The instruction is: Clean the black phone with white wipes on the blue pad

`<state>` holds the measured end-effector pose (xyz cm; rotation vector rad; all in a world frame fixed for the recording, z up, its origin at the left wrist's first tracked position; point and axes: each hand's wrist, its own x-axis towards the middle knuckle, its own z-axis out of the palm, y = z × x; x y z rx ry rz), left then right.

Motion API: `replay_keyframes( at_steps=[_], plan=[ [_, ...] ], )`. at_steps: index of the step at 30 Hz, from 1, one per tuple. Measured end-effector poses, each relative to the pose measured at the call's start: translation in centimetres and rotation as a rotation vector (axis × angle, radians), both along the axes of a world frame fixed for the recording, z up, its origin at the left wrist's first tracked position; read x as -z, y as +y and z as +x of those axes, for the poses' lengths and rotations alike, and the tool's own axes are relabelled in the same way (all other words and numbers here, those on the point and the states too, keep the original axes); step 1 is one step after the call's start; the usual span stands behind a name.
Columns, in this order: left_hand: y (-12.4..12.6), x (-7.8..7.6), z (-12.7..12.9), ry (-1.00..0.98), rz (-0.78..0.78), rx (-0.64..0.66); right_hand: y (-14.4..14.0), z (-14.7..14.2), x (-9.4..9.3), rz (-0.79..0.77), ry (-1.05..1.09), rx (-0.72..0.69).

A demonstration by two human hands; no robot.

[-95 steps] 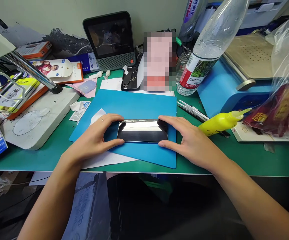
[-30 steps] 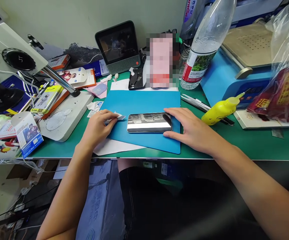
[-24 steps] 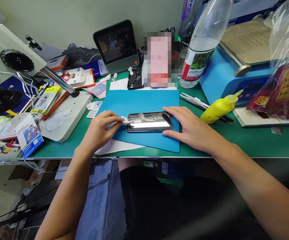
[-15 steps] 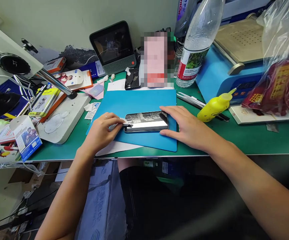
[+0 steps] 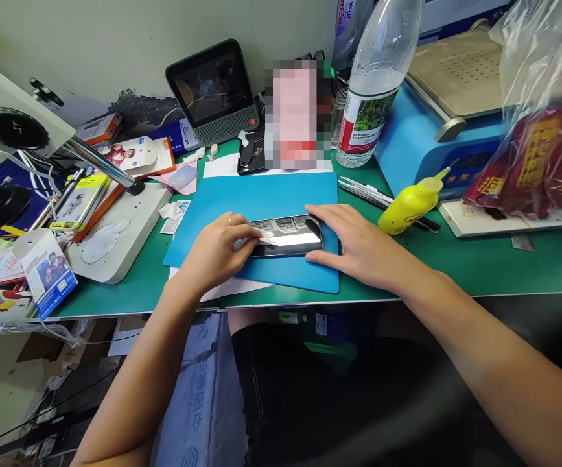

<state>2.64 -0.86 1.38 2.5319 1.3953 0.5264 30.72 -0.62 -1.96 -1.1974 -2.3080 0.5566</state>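
Phone (image 5: 294, 236), count one, lies glossy side up on one blue mat (image 5: 266, 191) on the green tabletop (image 5: 407, 275). Two hands: left hand (image 5: 222, 248) pinches one small white wipe (image 5: 265, 241) between its fingers, at the phone's left end; right hand (image 5: 356, 245) has fingers and thumb gripping the right end. Likely a wiping step; next move seems to call for light pressure, phone braced. Beyond: one yellow squeeze bottle (image 5: 411, 207), then one tilted display (image 5: 211, 91).

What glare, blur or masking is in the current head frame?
Head view: bright white reflection across the phone; head view: glints on the clear plastic bag; head view: mosaic hides pinkish item behind blue mat; head view: lower right murky, detail lost.
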Motion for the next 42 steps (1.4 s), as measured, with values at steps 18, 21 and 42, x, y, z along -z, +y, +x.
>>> replay_keyframes(
  at_steps=[18,21,42],
  plan=[
    [2.9,-0.2,8.5,-0.068,-0.102,0.192,0.2,-0.2,0.3,0.013,0.057,-0.035],
    [2.6,-0.6,7.5,-0.02,-0.098,0.165,0.1,-0.2,0.2,0.004,0.031,-0.015],
    [-0.1,-0.9,-2.7,0.024,-0.089,-0.079,0.0,-0.1,0.0,-0.005,-0.018,-0.008]
  ],
)
